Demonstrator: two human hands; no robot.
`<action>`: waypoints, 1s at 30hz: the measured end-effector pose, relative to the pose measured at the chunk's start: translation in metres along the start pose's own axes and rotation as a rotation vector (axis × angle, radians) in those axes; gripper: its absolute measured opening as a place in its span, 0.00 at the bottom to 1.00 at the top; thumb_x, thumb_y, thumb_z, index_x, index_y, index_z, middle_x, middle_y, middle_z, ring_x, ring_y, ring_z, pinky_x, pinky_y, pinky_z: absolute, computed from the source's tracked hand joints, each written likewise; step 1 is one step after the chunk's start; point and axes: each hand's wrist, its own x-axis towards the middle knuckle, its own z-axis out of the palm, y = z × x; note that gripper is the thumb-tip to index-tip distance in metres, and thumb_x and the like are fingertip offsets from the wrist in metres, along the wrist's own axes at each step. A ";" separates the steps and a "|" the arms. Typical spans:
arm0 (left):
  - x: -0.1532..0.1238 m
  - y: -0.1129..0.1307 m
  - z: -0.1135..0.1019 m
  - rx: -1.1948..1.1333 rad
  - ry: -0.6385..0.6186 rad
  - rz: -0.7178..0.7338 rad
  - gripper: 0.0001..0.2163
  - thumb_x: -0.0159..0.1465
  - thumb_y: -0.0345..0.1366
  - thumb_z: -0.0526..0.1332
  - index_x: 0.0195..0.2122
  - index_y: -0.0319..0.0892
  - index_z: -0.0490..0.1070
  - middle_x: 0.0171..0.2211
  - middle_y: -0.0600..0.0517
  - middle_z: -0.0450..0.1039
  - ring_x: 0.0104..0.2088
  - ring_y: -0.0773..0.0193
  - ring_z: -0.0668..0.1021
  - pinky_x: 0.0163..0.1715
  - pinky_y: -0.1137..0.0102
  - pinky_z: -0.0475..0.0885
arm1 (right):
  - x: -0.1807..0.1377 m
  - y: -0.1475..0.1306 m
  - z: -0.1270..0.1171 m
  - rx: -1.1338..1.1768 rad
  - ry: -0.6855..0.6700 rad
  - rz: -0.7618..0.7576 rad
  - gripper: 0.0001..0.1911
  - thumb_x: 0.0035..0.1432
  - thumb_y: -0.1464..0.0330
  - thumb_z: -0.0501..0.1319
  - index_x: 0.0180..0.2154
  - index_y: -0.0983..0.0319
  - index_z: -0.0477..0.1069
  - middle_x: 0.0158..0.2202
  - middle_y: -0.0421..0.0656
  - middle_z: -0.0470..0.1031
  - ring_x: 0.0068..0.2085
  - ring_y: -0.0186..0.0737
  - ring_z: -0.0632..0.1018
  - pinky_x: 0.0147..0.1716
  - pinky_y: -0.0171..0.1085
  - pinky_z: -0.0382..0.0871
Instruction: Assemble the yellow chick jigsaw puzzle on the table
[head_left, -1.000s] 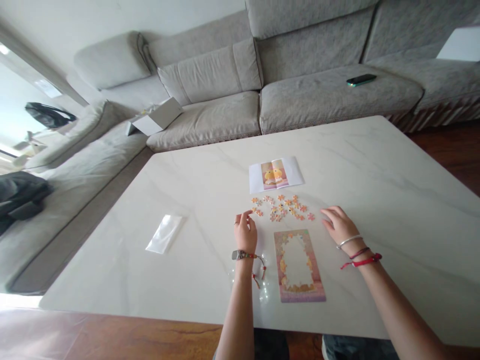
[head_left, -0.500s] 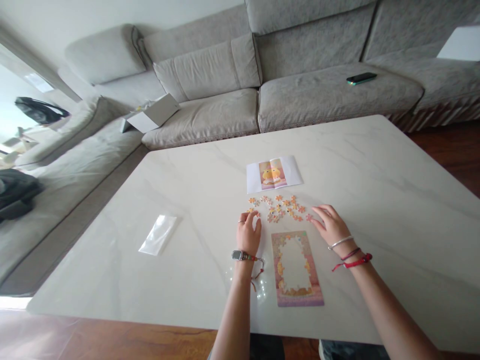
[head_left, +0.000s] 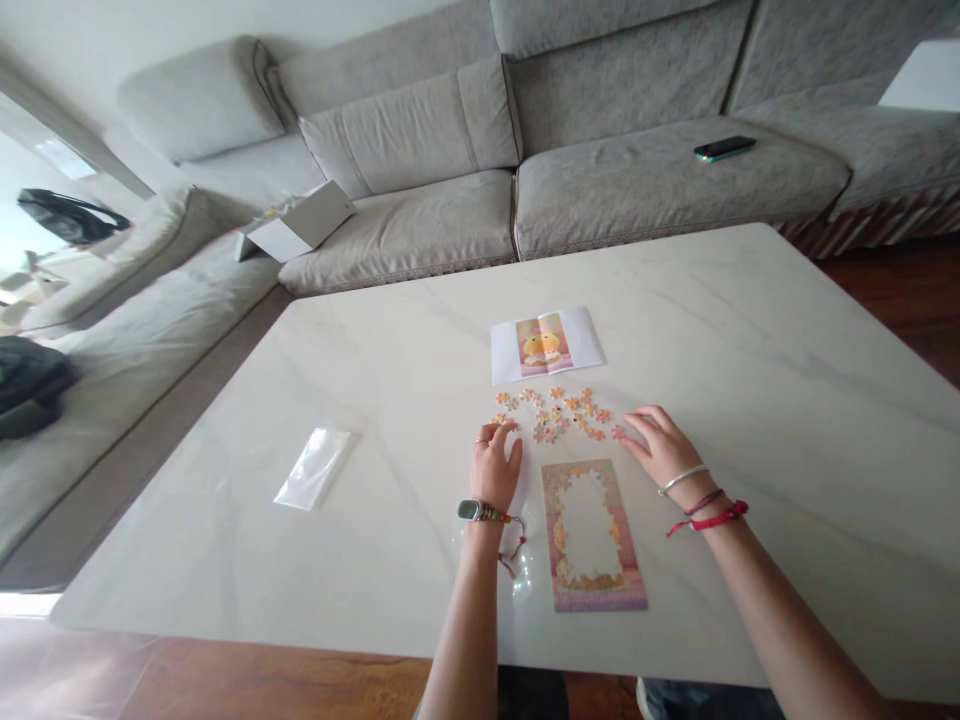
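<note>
A pink puzzle frame [head_left: 592, 535] with its border partly filled lies on the white marble table [head_left: 360, 360]. Several loose orange and pink puzzle pieces [head_left: 559, 415] are scattered just beyond it. My left hand [head_left: 495, 465] rests left of the frame, its fingers curled and pinching at a piece on the left end of the scatter. My right hand [head_left: 664, 445] lies flat to the right of the frame, fingers stretched out and touching the rightmost piece. A folded reference sheet [head_left: 546, 345] showing a yellow figure sits behind the pieces.
An empty clear plastic bag [head_left: 313, 467] lies on the table to the left. A grey sectional sofa [head_left: 450, 170] wraps round the far and left sides, with a phone [head_left: 724, 148] on a seat and an open white box [head_left: 296, 225] in the corner.
My right hand has slid left to the rightmost loose piece. My left hand moved slightly right and its fingers curled onto the leftmost pieces. The view shifted a little.
</note>
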 end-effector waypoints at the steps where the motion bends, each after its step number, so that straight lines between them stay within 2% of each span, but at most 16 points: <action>1: 0.000 0.000 0.000 0.002 -0.003 -0.001 0.11 0.56 0.33 0.53 0.40 0.43 0.66 0.38 0.49 0.63 0.39 0.63 0.70 0.41 0.66 0.67 | 0.000 0.000 0.000 0.002 -0.010 -0.003 0.13 0.52 0.66 0.52 0.40 0.61 0.66 0.40 0.48 0.64 0.37 0.40 0.71 0.37 0.40 0.68; 17: 0.002 -0.006 -0.007 0.046 0.018 -0.032 0.11 0.56 0.33 0.54 0.41 0.43 0.66 0.39 0.48 0.63 0.38 0.62 0.70 0.41 0.65 0.67 | 0.002 0.003 -0.008 -0.014 0.066 -0.032 0.15 0.52 0.64 0.53 0.43 0.61 0.64 0.40 0.48 0.65 0.40 0.42 0.70 0.39 0.41 0.67; 22: 0.004 -0.006 -0.008 0.051 0.052 -0.023 0.11 0.55 0.33 0.54 0.40 0.43 0.66 0.37 0.49 0.64 0.38 0.62 0.70 0.40 0.65 0.67 | 0.002 0.004 -0.009 -0.023 0.064 -0.036 0.15 0.52 0.64 0.53 0.43 0.61 0.64 0.40 0.48 0.65 0.41 0.42 0.70 0.40 0.41 0.67; 30: 0.003 -0.005 -0.009 0.055 0.026 -0.018 0.12 0.56 0.33 0.54 0.41 0.43 0.65 0.39 0.48 0.63 0.38 0.63 0.70 0.40 0.65 0.67 | 0.000 0.006 -0.007 -0.011 0.058 -0.044 0.15 0.52 0.65 0.53 0.43 0.61 0.64 0.39 0.48 0.65 0.41 0.42 0.70 0.39 0.41 0.67</action>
